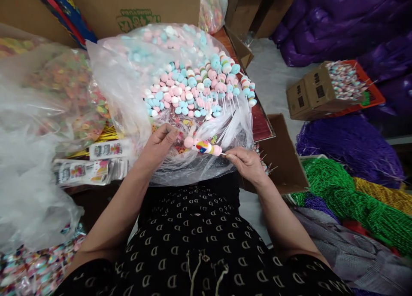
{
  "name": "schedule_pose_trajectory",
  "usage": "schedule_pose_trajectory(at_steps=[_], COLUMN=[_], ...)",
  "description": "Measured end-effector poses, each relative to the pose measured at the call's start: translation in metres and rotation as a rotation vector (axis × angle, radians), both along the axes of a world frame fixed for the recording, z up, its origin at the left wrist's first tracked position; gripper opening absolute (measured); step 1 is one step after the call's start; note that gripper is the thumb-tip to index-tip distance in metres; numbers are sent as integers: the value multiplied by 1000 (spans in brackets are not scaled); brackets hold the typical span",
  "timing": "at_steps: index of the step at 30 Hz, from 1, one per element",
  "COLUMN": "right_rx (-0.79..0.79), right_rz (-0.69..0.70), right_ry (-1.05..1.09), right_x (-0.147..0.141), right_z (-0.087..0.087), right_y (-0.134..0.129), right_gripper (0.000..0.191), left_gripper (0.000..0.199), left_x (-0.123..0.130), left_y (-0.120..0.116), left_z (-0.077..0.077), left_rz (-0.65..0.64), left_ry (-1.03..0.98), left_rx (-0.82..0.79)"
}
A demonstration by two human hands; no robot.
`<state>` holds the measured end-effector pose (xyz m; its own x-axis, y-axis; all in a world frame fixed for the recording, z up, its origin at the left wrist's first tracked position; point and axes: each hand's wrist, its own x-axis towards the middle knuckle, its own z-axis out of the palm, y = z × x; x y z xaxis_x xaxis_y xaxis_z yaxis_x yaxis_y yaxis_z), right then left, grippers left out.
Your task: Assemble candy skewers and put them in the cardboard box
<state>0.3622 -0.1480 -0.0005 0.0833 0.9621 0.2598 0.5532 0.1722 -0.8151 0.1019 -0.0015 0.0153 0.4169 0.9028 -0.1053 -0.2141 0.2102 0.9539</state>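
My right hand (246, 165) pinches the thin white stick of a candy skewer (204, 147), which carries a pink ball and a striped, multicoloured piece. My left hand (157, 146) sits just left of the skewer, fingers curled together, and I cannot tell whether they hold anything. Both hands are over a large clear plastic bag (128, 72). Inside it lies a heap of pink, blue and white marshmallow skewers (193, 90), their sticks pointing toward me.
Bags of gummy candy (64, 85) and paper packets (93, 171) lie to the left. On the right, a cardboard box (317, 90) rests on an orange crate, and heaps of green and purple bead strands (341, 201) lie on the floor. Cardboard boxes stand behind the bag.
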Motion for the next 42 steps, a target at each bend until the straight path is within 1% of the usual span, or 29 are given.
schedule_pose_trajectory(at_steps=[3, 5, 7, 9, 12, 14, 17, 18, 20, 22, 25, 28, 31, 33, 35, 37, 39, 42], right_rx=[-16, -27, -51, -94, -148, -150, -100, -79, -51, -64, -142, -229, -326, -373, -354, -283, -212, -142], right_rz=[-8, -40, -95, -163, -201, -185, -185, -192, -198, -190, -170, -146, -93, -78, -115, -190, -270, -349], right_ry=[-20, 15, 106, 254, 471, 539, 497, 463, 418, 443, 608, 845, 1076, 1165, 1167, 1096, 997, 851], right_x=[-4, -11, -21, -33, -51, -60, -67, -68, -71, -74, -79, -83, -88, -93, -100, -105, -106, -104], right_z=[-3, -5, -7, -10, -15, -16, -16, -16, -15, -16, -18, -18, -15, -13, -12, -13, -16, -22], right_y=[-1, -2, -2, -1, 2, 4, 4, 3, 2, 0, 0, 2, 6, 9, 10, 10, 9, 8], right_gripper=[31, 35, 40, 45, 48, 44, 32, 28, 22, 24, 33, 40, 42, 43, 42, 40, 34, 22], left_gripper=[37, 51, 67, 70, 61, 53, 34, 31, 30, 31, 32, 35, 30, 27, 26, 29, 36, 46], left_x=[8, 13, 17, 23, 33, 39, 47, 49, 51, 52, 51, 50, 52, 54, 55, 53, 49, 42], left_y=[-2, -5, -9, -14, -19, -20, -19, -18, -18, -18, -19, -21, -27, -32, -35, -34, -30, -22], left_z=[17, 26, 30, 30, 27, 26, 27, 27, 27, 26, 23, 22, 20, 16, 13, 10, 11, 17], left_rz=[-62, -97, -85, -43, -15, 8, 82, 96, 85, 58, 20, 2, -29, -58, -81, -109, -124, -51], left_ry=[-137, -249, -370, -455, -474, -439, -415, -428, -454, -463, -444, -424, -398, -385, -369, -339, -315, -349], left_rx=[-128, -187, -194, -157, -67, -35, -78, -98, -126, -142, -153, -156, -147, -147, -159, -164, -171, -209])
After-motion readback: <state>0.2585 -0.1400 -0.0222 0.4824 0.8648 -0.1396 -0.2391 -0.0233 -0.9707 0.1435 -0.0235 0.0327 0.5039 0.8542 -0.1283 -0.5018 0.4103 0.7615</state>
